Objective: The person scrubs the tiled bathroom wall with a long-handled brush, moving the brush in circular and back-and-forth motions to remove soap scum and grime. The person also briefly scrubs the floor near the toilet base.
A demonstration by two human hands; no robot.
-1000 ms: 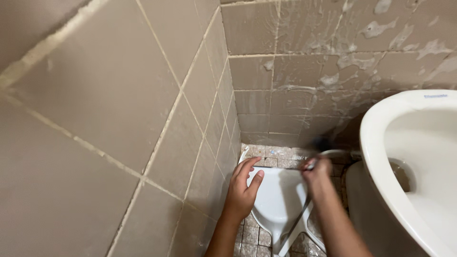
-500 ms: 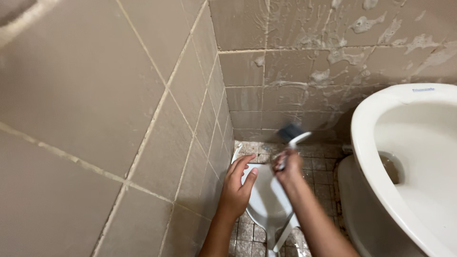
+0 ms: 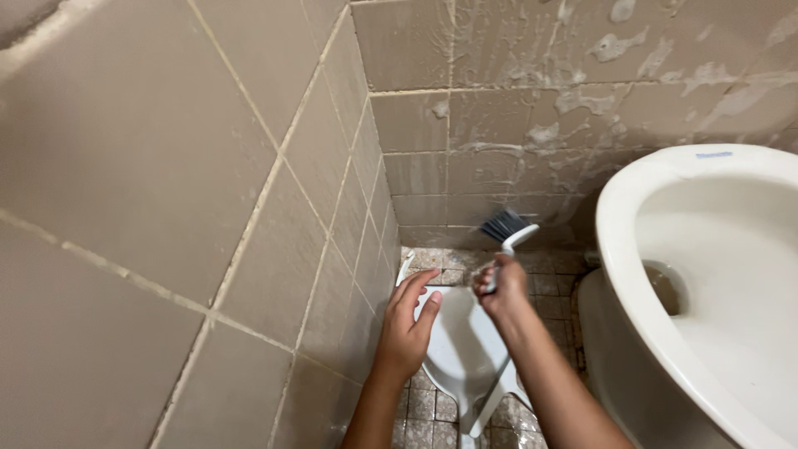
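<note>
Packages: none showed.
Signs: none showed on the tiled walls.
Screens: none showed.
Labels: one small mark (image 3: 713, 155) showed.
Label place: it sat on the top rim of the white toilet bowl (image 3: 632, 249), at the back edge, near the rear tiled wall, on the right of the view.
Label shape: a short, thin, flat strip, lying level along the rim.
Label colours: pale blue against the white ceramic.
Label legibility: too small and blurred to make out any detail.
Label relation: well apart from both hands, nothing covering it.
</note>
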